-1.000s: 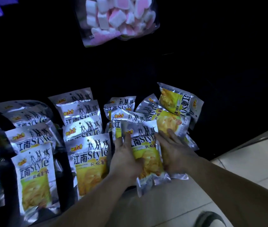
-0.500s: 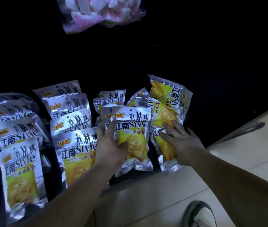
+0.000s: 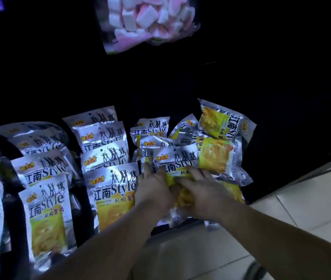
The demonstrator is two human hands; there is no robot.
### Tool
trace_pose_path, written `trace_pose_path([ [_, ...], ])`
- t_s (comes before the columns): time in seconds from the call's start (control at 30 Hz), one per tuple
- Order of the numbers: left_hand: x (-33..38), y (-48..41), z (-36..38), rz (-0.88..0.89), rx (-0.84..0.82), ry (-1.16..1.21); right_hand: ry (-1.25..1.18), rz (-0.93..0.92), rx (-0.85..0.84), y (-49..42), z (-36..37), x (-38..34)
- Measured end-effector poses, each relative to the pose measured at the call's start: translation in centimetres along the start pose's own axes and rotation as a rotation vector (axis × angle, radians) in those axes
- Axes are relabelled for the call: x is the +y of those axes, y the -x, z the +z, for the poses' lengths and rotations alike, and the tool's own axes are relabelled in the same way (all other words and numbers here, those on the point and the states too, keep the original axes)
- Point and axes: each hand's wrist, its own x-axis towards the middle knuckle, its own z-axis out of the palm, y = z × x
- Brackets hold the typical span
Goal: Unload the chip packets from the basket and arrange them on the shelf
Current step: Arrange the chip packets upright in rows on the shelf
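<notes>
- Two bare hands meet low on the dark shelf (image 3: 278, 158), both on one silver-and-yellow front packet (image 3: 177, 163) that stands at the head of the right-most upright row.
- Left hand (image 3: 154, 190) sits at that packet's left edge, its back toward me, fingers (image 3: 146, 168) reaching straight up along the foil. Blur hides the thumb, so I cannot tell whether it clasps the edge or only steadies it.
- Right hand (image 3: 205, 196) lies across the packet's yellow lower half. Its fingers (image 3: 182, 179) are straight and slightly spread, pointing left and pressing flat on the front, not curled round anything.
- The packet leans back against others of the same kind, with its bottom seam near the shelf's front lip.
- Left of it, more chip packets (image 3: 110, 190) stand in overlapping rows, each printed face showing above the one in front. At least three such rows run off toward the left edge.
- Just right of the hands, two sideways packets (image 3: 216, 154) lie turned on their sides, one behind and above the other, the nearer one touching the front packet's right side. Another yellow packet shows partly under the right wrist.
- A clear marshmallow bag (image 3: 148, 23) of pink and white pieces shows above, in the dark.
- Pale tiled floor (image 3: 302, 215) shows at lower right, beside the shelf.
</notes>
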Motion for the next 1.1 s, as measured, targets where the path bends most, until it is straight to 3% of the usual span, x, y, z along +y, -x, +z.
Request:
trace_pose_path([
  [0.2,-1.0,-0.2,-4.6,0.160,-0.073,-0.127,0.125,0.025,-0.072,-0.6,-1.0,-0.4],
  [0.43,-3.7,1.5,-10.1,0.280,-0.383,-0.116,0.053,0.122,-0.200,1.9,-5.2,-2.1],
  [0.57,-3.6,0.9,-12.3,0.343,-0.413,-0.177,-0.060,0.120,-0.187,2.0,-8.8,-3.1],
  [0.73,-3.3,-1.1,-9.9,0.437,-0.499,-0.169,-0.118,0.154,-0.403,0.5,-2.9,-2.3],
  [0.83,-3.4,-2.0,-6.3,0.491,-0.507,-0.234,-0.085,0.126,-0.220,0.0,2.2,-0.9],
  [0.93,-3.6,-3.2,-4.4,0.465,-0.413,-0.259,-0.038,0.060,-0.029,-0.3,3.6,0.1],
  [1.1,-3.8,-5.3,-2.7,0.401,-0.266,-0.218,-0.078,0.079,0.056,-2.0,4.2,-0.2],
])
